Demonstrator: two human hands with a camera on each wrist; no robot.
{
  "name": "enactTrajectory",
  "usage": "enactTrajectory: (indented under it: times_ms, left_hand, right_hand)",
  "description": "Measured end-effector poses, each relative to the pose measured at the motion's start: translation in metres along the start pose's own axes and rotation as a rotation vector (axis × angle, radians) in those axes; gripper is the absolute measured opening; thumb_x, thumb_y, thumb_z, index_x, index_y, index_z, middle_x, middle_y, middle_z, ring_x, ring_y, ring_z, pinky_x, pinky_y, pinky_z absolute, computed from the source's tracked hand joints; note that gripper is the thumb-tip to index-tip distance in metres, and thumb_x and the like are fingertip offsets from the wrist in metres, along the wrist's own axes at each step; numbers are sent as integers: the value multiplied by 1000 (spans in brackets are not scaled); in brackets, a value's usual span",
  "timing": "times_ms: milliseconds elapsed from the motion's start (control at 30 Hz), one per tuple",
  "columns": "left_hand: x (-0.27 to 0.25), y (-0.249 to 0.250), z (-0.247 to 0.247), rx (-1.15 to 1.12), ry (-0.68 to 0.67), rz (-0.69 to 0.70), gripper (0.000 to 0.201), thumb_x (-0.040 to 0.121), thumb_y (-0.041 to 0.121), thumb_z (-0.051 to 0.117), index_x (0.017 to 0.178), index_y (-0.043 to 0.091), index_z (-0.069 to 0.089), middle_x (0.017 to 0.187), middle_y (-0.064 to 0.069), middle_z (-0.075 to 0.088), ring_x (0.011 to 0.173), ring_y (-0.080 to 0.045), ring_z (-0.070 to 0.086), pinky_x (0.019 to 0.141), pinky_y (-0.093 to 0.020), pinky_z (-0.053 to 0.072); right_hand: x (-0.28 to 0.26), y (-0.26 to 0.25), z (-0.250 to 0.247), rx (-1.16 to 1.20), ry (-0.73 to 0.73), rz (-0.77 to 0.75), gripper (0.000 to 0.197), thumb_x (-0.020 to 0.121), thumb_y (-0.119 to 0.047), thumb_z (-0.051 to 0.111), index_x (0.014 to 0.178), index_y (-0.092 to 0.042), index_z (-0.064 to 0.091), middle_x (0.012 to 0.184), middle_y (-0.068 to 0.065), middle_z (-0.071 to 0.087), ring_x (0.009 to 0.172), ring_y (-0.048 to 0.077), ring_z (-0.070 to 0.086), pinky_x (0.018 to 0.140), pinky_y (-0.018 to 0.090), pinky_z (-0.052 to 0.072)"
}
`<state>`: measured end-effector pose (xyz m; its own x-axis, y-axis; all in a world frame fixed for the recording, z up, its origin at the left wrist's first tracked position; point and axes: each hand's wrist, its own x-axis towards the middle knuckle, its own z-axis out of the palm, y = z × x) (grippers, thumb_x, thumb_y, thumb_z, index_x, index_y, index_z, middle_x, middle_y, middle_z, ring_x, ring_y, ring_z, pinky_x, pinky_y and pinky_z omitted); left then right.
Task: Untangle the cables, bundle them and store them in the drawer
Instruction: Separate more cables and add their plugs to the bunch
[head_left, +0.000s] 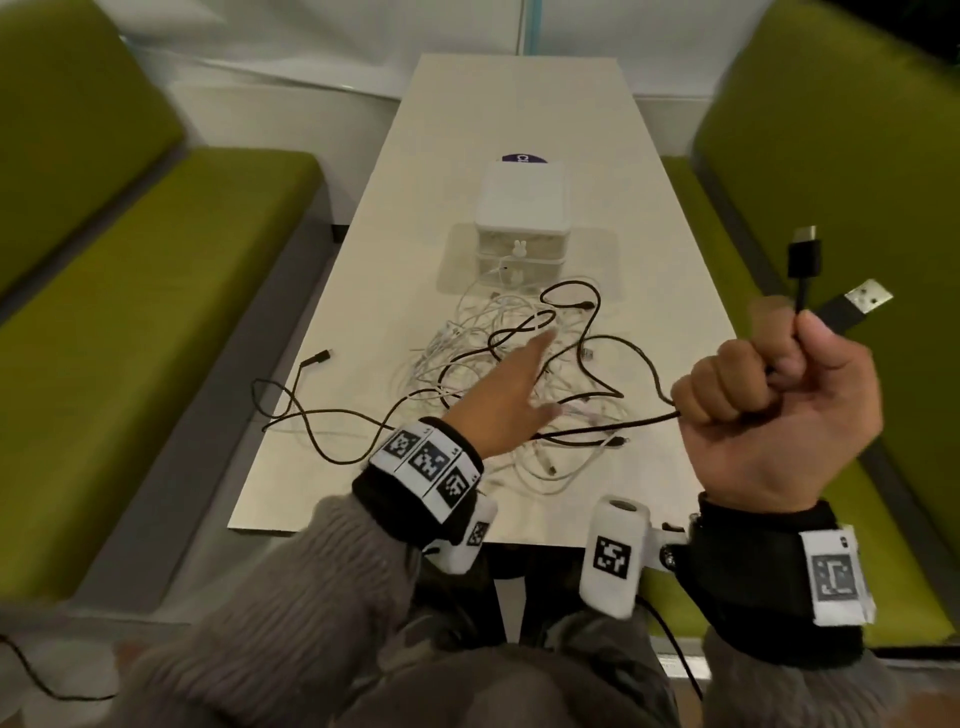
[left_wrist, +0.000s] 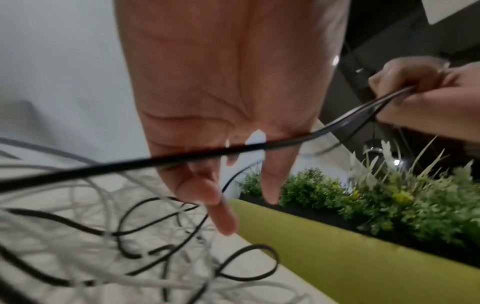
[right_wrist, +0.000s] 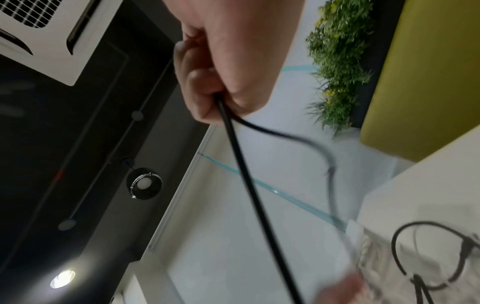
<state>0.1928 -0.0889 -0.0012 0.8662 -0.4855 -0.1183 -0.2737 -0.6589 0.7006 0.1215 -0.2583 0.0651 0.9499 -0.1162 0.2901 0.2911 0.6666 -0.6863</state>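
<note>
A tangle of white cables and black cables lies on the table's near half. My right hand is raised at the right and grips a black cable; both of its plugs, a black one and a silver USB one, stick up out of the fist. In the right wrist view the black cable runs down from the fist. My left hand reaches over the pile with straight fingers and holds nothing. The taut black cable crosses in front of the left palm.
A small white drawer box with two clear drawers stands mid-table behind the pile. Another black cable trails off to the table's left edge. Green benches flank the table. A planter with green plants sits behind the right bench.
</note>
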Motion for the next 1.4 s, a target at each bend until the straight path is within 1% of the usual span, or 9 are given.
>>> enactTrajectory:
  times_ms: [167, 367, 467, 667, 833, 933, 1133, 1300, 1400]
  left_hand:
    - [0, -29, -12, -80, -109, -96, 56, 89, 34, 61, 139, 25, 37, 126, 0, 52, 84, -10, 55, 82, -23, 44]
    - [4, -21, -12, -41, 7, 56, 14, 92, 24, 57, 90, 12, 63, 95, -2, 58, 85, -16, 57, 79, -32, 50]
    - [6, -18, -18, -166, 201, 52, 15, 93, 21, 54, 93, 16, 69, 102, -1, 48, 86, -18, 57, 65, -23, 55]
    - [-2, 24, -64, -641, 363, 177, 13, 93, 10, 54, 94, 9, 66, 84, -1, 65, 82, -14, 58, 82, -36, 55]
    - [-11, 37, -55, -352, 176, 304, 14, 92, 18, 56, 94, 11, 68, 85, -1, 66, 81, -9, 61, 79, -33, 54]
    - [-9, 30, -40, -492, 146, 241, 14, 94, 16, 51, 93, 18, 65, 86, -1, 66, 82, -12, 65, 82, -38, 56]
    - [-2, -18, -29, 22, 44, 25, 17, 91, 26, 58, 85, 16, 70, 89, -3, 62, 88, -21, 60, 80, -28, 45]
    - [0, -56, -34, 101, 77, -57, 20, 93, 13, 53, 98, 5, 71, 80, -1, 54, 85, -24, 56, 63, -9, 35]
    - [16, -59, -48, 18, 59, -40, 22, 95, 7, 48, 97, 10, 70, 84, 2, 57, 84, -22, 55, 68, -21, 36]
  right_hand:
    - [2, -7, -11, -28, -3, -15, 28, 84, -30, 30, 57, -24, 29, 44, -8, 12, 37, 11, 6, 42, 11, 13]
    - [-1, 4, -4, -148, 63, 32, 26, 80, -29, 34, 59, -22, 21, 46, -6, 9, 41, 12, 3, 43, 14, 11]
    - [3, 9, -10, -265, 98, 87, 29, 81, -22, 40, 54, -23, 28, 42, -12, 16, 40, 9, 7, 42, 20, 8]
    - [10, 39, -20, -882, 180, 26, 31, 90, -25, 42, 64, -18, 56, 47, -13, 32, 46, 5, 28, 47, 18, 24]
    - [18, 60, 1, -981, 122, -81, 19, 87, -50, 55, 95, -38, 67, 55, -10, 45, 55, 8, 40, 56, 34, 40]
    - [25, 71, 9, -952, 154, -82, 8, 88, -42, 62, 87, -37, 68, 58, 0, 58, 60, 7, 51, 59, 36, 47]
    - [37, 65, -4, -830, 355, -181, 22, 98, -21, 52, 90, -10, 70, 54, -12, 48, 48, 0, 38, 52, 15, 32]
    - [46, 22, -27, -648, 569, -390, 24, 97, -30, 47, 79, -23, 60, 58, -12, 53, 50, 5, 38, 49, 25, 25]
    - [45, 5, -36, -537, 645, -540, 23, 92, -39, 49, 83, -19, 56, 72, 3, 51, 53, 8, 39, 50, 29, 26]
